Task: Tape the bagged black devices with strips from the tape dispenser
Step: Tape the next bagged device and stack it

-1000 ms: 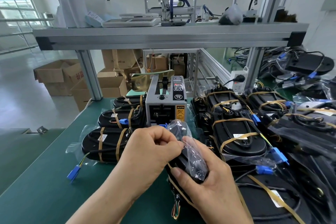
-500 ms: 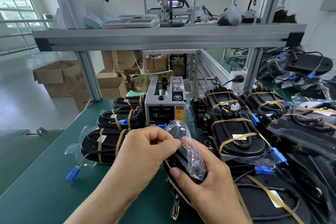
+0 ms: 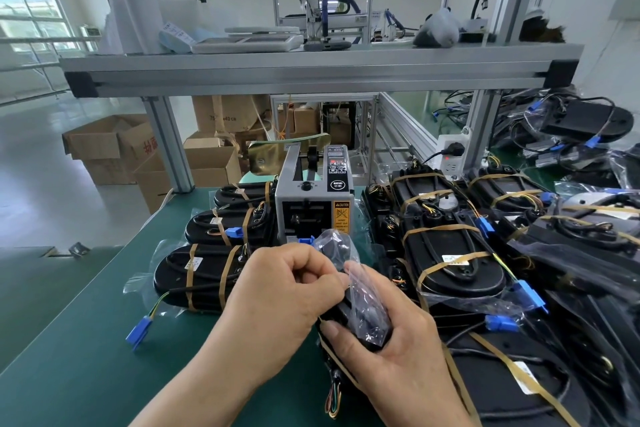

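A black device in a clear plastic bag point(image 3: 363, 315) is held up on edge in front of me, above the green table point(image 3: 79, 357). My right hand point(image 3: 398, 350) grips it from below and the right. My left hand point(image 3: 277, 298) has its fingers curled against the bag's left edge, pinching the plastic. Coloured wires hang from the device's near end. Just behind it stands the grey tape dispenser point(image 3: 313, 208). Its front slot looks dark, and I cannot tell whether a strip sticks out.
Three taped black devices point(image 3: 204, 274) lie left of the dispenser, one with a blue connector point(image 3: 138, 333) on the table. Several more taped devices point(image 3: 457, 253) are piled on the right. An aluminium shelf point(image 3: 311, 66) spans overhead. Cardboard boxes point(image 3: 110, 146) stand beyond the table.
The hands and the bagged device have stayed almost in place; my left fingers have shifted slightly on the bag's edge.
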The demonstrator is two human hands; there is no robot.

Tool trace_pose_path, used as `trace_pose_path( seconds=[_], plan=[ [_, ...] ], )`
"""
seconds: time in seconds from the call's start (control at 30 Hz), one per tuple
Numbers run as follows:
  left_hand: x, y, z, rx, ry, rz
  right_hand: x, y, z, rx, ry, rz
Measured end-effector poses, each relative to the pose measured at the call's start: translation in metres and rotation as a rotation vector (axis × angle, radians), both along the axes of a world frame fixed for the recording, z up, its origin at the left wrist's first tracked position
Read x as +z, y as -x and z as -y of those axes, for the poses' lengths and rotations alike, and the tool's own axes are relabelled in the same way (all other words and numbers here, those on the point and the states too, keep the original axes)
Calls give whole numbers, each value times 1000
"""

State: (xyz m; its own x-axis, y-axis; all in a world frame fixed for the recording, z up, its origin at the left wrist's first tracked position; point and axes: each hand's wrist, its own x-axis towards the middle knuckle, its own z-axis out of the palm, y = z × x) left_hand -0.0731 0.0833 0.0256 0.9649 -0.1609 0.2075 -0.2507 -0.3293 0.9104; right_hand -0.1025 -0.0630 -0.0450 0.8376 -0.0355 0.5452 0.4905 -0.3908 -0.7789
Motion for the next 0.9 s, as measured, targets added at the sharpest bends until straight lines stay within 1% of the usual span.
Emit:
trace_pose_path(
  seconds=[0.13,0.27,0.73,0.9],
  plan=[
    [-3,1,1,46,-54,47,-1,0,-1,1,3,5],
    [-5,2,0,78,-66,66,-1,0,0,-1,-1,4],
    [2,6,1,56,-6,60,1,0,1,5,-9,21],
    [2,5,2,26,-32,56,0,0,0,5,-8,29]
  ],
)
